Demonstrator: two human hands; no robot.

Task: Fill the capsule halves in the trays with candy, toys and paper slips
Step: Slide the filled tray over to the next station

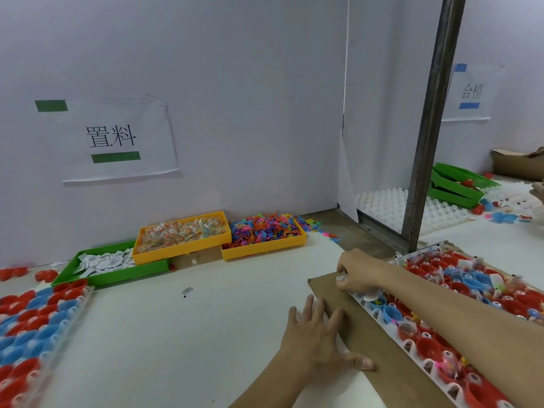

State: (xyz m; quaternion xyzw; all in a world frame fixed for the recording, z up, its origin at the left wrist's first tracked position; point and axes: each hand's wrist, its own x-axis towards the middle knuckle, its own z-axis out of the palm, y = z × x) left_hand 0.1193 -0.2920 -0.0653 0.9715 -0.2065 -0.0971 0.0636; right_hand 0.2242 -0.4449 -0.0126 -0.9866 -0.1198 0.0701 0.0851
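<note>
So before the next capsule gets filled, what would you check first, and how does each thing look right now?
1. Left hand steadying the cardboard: ok, it lies flat, fingers straight.
2. Right hand has something to drop in: ok, its fingers pinch white slips.
3. Right tray has unfilled halves: ok, several near red ones look empty.
4. Supply bins stocked: ok, green bin holds slips, candy bin and toy bin are full.
5. Slip count in hand: cannot tell.

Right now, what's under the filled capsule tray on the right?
A brown cardboard sheet lies under the filled capsule tray, sticking out along its left edge. The left hand rests flat on that edge; the right hand grips the tray corner. What's beneath the rest is covered.
</note>
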